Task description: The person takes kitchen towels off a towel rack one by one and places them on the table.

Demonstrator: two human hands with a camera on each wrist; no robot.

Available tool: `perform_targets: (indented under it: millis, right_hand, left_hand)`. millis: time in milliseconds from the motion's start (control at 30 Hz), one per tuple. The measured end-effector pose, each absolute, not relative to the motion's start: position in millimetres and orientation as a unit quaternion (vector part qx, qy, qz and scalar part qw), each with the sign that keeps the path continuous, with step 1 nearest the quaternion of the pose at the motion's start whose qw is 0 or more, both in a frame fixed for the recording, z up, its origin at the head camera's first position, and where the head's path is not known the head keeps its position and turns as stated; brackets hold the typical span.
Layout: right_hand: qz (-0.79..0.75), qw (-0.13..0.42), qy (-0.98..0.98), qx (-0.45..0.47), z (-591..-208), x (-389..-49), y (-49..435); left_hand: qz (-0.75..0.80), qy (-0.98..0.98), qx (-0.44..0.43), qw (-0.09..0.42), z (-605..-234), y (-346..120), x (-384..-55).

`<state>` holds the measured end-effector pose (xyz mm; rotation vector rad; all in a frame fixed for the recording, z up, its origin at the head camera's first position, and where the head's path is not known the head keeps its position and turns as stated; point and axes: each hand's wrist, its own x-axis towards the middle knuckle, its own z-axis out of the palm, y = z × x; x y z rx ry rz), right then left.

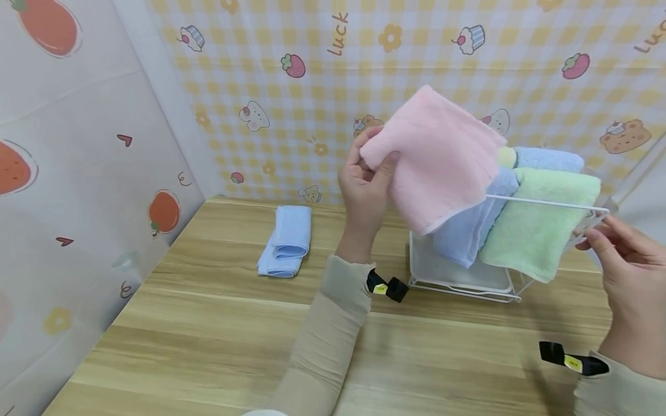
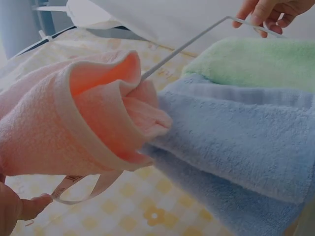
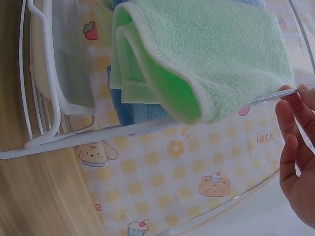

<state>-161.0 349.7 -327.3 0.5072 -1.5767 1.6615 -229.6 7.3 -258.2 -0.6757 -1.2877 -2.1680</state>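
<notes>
My left hand point(image 1: 364, 185) pinches one edge of a folded pink towel point(image 1: 437, 156) between thumb and fingers. The towel is raised at the left end of a white wire rack's front rod point(image 1: 546, 203); in the left wrist view the rod's end disappears behind its loose folds. Over that same rod hang a blue towel point(image 1: 465, 234) and, to its right, a light green towel point(image 1: 546, 231). At the rack's right corner, thumb and fingers of my right hand point(image 1: 632, 271) pinch the wire, plainly seen in the right wrist view.
A white tray point(image 1: 458, 271) sits in the rack's base. Behind the front towels show a yellow towel point(image 1: 507, 157) and another blue one point(image 1: 548, 159). Farther left, a folded blue cloth point(image 1: 292, 231) lies on the wooden table point(image 1: 208, 323). A patterned curtain point(image 1: 312, 104) closes off the back.
</notes>
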Motion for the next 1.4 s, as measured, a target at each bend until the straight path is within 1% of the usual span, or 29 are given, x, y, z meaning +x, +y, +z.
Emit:
perform_targets:
  millis: [233,433,600,700,900,1033,1233,1400]
  right_hand:
    - [0.655,0.389,-0.617,0.197,-327,-160,348]
    - [0.655,0.386,-0.62,0.193,-328,-160,348]
    - [0.653,0.386,-0.622,0.195,-328,-161,349]
    - [0.666,0.384,-0.604,0.208,-329,-162,350]
    - [0.675,0.379,-0.594,0.218,-330,-162,350]
    - [0.683,0.376,-0.584,0.226,-329,-163,349]
    - [0.679,0.376,-0.592,0.215,-329,-163,347]
    - [0.693,0.374,-0.574,0.226,-330,-164,348]
  left_hand:
    - [-0.8,-0.476,-0.23,0.284,-262,-11,-230]
    - [-0.788,-0.496,-0.235,0.277,-268,-26,-231]
    - [-0.772,-0.515,-0.242,0.282,-276,-37,-234]
    - [-0.762,-0.535,-0.244,0.272,-281,-47,-236]
    - [-0.737,-0.592,-0.233,0.227,-289,-76,-241]
    - [-0.706,-0.642,-0.236,0.184,-295,-99,-243]
    - [-0.672,-0.691,-0.256,0.079,-310,-124,-246]
    - [-0.652,-0.72,-0.236,0.012,-323,-132,-255]
